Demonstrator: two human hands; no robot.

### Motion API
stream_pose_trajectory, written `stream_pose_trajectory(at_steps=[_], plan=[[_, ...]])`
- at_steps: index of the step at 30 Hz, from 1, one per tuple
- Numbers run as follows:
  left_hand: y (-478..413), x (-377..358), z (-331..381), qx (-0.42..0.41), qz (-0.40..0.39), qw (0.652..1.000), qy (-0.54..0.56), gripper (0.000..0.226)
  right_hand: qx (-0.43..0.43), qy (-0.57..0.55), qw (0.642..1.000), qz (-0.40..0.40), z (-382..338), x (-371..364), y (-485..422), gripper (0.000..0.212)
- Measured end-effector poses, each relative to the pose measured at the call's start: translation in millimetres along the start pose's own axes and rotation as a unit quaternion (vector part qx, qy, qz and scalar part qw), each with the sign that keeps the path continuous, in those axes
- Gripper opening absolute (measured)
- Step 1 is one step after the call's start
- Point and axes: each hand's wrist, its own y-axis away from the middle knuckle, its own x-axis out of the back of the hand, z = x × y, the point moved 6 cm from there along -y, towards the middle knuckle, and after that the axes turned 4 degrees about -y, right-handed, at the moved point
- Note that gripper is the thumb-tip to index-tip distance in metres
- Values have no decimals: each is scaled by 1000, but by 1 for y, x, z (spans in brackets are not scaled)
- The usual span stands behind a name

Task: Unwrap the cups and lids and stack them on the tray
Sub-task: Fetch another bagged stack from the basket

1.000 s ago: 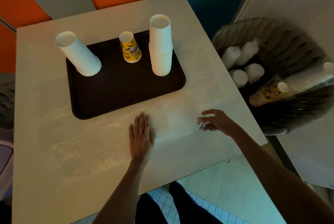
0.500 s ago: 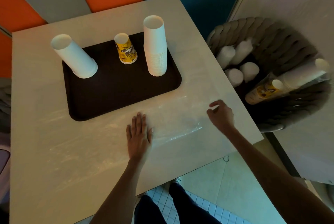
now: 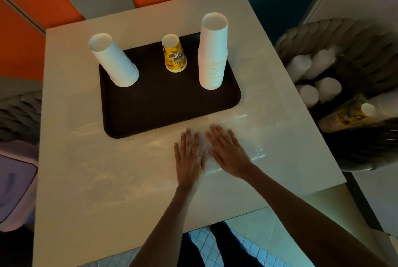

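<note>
We have both hands laid flat on the desk [image 3: 107,180], just in front of the near edge of the dark brown tray [image 3: 172,103]. Our left hand [image 3: 189,154] is spread wide, palm down, with straight fingers. Our right hand [image 3: 228,152] lies just beside it, also wide and palm down, holding nothing. Both press on a sheet of clear plastic wrap [image 3: 254,135] that lies flattened on the desk and reaches out to the right of our hands.

On the tray stand three lots of cups, all mouth down. A tall stack of white cups [image 3: 213,55] stands at the right. A yellow printed cup [image 3: 174,55] stands at the middle of the far side. A shorter stack of white cups [image 3: 114,60] stands at the left.

Beside the desk on the right is a dark woven basket [image 3: 344,36]. In it lie white cup sleeves [image 3: 318,92] and a wrapped sleeve of yellow cups [image 3: 349,116].
</note>
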Motion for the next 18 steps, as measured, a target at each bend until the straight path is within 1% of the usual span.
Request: stream_pose_trajectory(at_steps=[5, 8, 10, 14, 18], plan=[[-1, -9, -7, 34, -29, 999, -21, 58, -11, 19, 1000, 4, 13, -2, -2, 63], [-1, -7, -6, 39, -45, 998, -22, 60, -67, 2, 998, 20, 23, 1, -1, 69], [-1, -5, -5, 45, -47, 998, -26, 60, -84, 0, 996, 21, 27, 3, 0, 71], [-4, 0, -1, 63, -84, 995, -6, 64, -68, 0, 997, 23, 26, 11, 2, 64], [-13, 18, 7, 77, -94, 992, 12, 63, -52, -16, 995, 87, 21, 31, 3, 50]])
